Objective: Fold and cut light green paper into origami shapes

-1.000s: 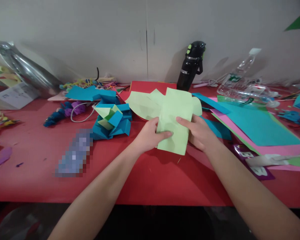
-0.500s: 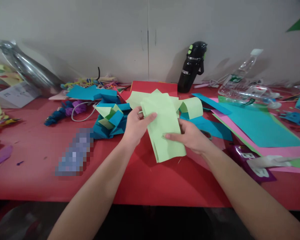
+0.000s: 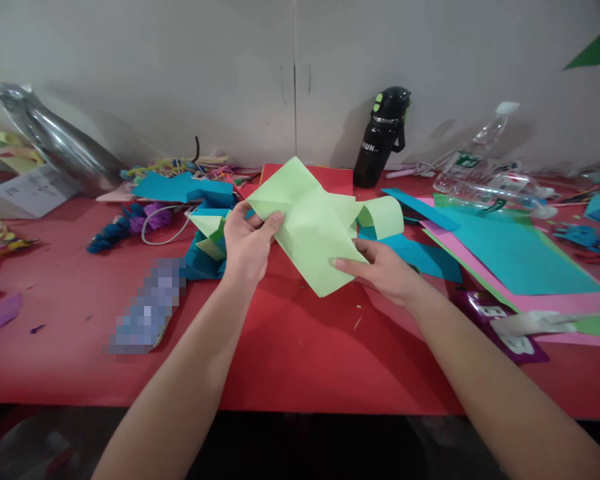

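Observation:
A light green sheet of paper [image 3: 310, 230] is held up above the red table [image 3: 290, 353], spread out like a tilted square with fold creases. My left hand [image 3: 247, 243] pinches its left corner, thumb on top. My right hand [image 3: 385, 270] grips its right edge, thumb laid on the paper. More light green paper, one piece curled [image 3: 383, 215], lies just behind the held sheet.
A folded blue and green paper pile [image 3: 207, 247] sits left of my left hand. A black bottle [image 3: 383, 137] stands at the back wall. A clear plastic bottle [image 3: 480, 173] lies at the back right. Teal and pink sheets [image 3: 510, 257] cover the right side. A blurred patch [image 3: 147, 307] lies at the front left.
The folded green sheet has been opened out and turned into a wide diamond. My left hand moved to its left corner; my right hand stayed on the right edge.

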The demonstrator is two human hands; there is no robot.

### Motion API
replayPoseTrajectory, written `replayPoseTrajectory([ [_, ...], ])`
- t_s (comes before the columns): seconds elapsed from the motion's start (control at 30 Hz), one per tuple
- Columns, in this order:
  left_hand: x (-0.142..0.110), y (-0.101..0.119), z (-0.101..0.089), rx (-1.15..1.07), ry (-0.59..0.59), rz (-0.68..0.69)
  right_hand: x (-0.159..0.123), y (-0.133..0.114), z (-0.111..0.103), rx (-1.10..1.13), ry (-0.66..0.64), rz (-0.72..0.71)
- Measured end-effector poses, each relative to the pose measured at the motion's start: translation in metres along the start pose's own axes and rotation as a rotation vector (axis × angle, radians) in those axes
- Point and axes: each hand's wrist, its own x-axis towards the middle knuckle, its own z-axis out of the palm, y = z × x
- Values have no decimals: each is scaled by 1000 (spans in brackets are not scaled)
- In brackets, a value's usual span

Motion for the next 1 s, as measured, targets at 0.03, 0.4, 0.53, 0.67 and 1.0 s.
replayPoseTrajectory([
  [0.03,-1,0,0,-2,-27,-5,-1,-1,-1,15,-26,2],
  [0.4,-20,-2,14,100,-265,-207,-1,-3,-5,67,-15,85],
  [0.53,-17,-4,11,131,-142,-196,-4,-4,-2,-2,-76,138],
  [0.67,-17,-5,10,190,-179,-180,-6,-8,1,13,-93,133],
  [1.0,-37,-9,23,238,-324,-234,-3,-5,2,83,167,43],
])
